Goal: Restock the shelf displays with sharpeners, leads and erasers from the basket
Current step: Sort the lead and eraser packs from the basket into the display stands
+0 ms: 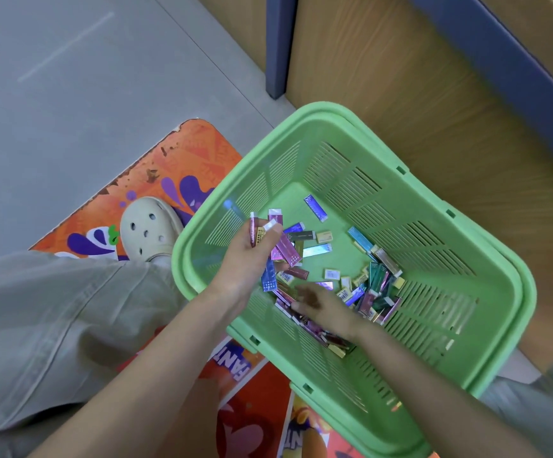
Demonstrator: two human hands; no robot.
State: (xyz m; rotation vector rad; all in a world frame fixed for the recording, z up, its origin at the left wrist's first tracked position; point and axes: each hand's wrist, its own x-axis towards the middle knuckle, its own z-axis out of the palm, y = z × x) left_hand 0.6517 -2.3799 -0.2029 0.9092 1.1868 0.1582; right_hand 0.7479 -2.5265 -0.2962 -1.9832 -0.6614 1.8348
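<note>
Left hand [252,256] grips several packs [270,231] over basket [516,292]; right hand [321,305] in pile [374,285], fingers blurred, grasp unclear; much stock left, probably early

Left grip [248,259] holds packets [258,231] over green basket [288,200]; right grip [324,309] touches others [375,285].

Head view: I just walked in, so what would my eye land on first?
The bright green basket fills the middle and right, with small shiny packets scattered on its floor. The left hand holds a bunch of them over its left side, and the blurred right hand reaches into the pile. A cream clog stands on an orange mat at left.
</note>
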